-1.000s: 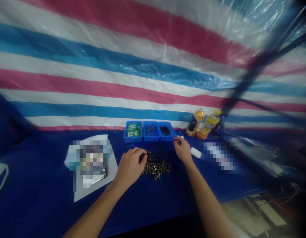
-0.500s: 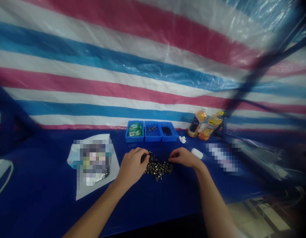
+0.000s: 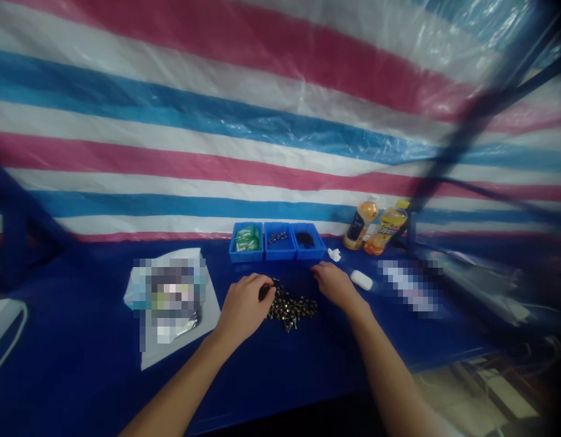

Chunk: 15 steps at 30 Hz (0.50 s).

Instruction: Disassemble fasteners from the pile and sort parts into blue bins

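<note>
A pile of small shiny screws lies on the blue table. My left hand rests at the pile's left edge, its fingers curled and thumb drawn in; what they hold, if anything, is hidden. Beyond the pile's right side is my right hand, apart from the screws and just in front of the right blue bin. Its fingertips are pressed together, and anything between them is too small to make out. Small dark pieces lie in that bin. The middle blue bin holds a few screws, and the left blue bin green packets.
On the left lies a white sheet with a plastic bag on it. Two drink bottles stand at the back right, near a crumpled tissue and a white case. A striped tarp hangs behind the table.
My right hand has moved away from the pile, up toward the right bin. My left hand has stayed at the pile's left edge with little change.
</note>
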Motion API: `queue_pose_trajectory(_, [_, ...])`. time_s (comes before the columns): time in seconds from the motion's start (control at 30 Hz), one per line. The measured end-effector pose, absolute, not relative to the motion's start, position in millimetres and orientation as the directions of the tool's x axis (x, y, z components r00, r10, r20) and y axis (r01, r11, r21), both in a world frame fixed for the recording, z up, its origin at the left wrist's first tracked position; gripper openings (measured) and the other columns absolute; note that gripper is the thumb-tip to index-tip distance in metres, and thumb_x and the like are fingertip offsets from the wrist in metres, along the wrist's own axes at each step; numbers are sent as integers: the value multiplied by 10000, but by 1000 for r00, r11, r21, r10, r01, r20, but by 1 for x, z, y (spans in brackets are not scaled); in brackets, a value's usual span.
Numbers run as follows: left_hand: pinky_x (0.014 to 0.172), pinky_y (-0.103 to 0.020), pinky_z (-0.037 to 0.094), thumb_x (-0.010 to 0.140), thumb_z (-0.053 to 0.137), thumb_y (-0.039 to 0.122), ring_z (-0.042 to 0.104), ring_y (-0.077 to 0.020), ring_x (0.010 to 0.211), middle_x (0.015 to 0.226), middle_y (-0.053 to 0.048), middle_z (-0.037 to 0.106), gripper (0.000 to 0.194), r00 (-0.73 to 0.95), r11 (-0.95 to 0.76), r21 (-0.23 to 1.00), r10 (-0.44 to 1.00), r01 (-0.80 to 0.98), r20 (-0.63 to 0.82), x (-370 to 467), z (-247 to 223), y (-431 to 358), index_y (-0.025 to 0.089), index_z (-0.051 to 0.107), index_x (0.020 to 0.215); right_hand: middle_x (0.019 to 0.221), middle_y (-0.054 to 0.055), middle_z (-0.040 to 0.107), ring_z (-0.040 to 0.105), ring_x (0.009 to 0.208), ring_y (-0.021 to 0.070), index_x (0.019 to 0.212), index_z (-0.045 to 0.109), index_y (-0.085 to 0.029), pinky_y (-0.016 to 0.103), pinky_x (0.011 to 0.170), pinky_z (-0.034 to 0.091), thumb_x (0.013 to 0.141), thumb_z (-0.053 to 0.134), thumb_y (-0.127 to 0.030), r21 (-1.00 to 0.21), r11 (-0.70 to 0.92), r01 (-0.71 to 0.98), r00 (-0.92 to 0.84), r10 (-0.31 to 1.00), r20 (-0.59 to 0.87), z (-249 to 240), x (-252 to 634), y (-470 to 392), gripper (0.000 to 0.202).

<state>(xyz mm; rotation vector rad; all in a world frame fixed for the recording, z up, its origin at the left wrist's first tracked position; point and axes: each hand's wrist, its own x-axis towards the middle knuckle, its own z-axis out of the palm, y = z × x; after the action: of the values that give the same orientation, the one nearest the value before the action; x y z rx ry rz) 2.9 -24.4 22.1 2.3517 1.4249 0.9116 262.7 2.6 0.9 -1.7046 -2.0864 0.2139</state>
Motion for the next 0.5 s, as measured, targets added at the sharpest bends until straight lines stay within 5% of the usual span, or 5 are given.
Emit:
queue_pose_trajectory(0.1, [798,-366,471,895,528,267,628,-216,891,933,-15,683,136,325,-485,503,868,716,375,3,23,-24,243,657,928,1007,117,629,558,968,231,1083,673,-219,322,827,422,852,492,-82,-424,313,850,-203,937,285,0,253,4,325])
queue_pose_trajectory(0.23, [791,-362,470,897,526,273,627,-215,888,934,-15,685,138,317,-478,509,872,716,373,3,24,-25,247,657,932,992,90,631,583,925,207,990,689,-207,343,875,431,899,468,-170,-584,418,696,-212,897,389,5,240,5,242])
queue_pose_trajectory(0.37, [790,-357,468,894,529,275,632,-214,886,919,-18,686,135,319,-485,502,867,716,382,3,25,-26,244,657,925,804,40,663,592,719,185,895,673,-216,312,706,453,863,573,-346,-769,333,545,-56,930,363,10,235,4,166])
queue_pose_trajectory(0.5, [789,-361,464,895,528,276,636,-213,875,906,-18,685,133,309,-482,494,867,724,392,3,25,-26,244,654,919,550,-11,513,432,524,141,675,572,-209,270,517,337,817,601,-480,-837,229,496,114,939,325,14,238,5,307])
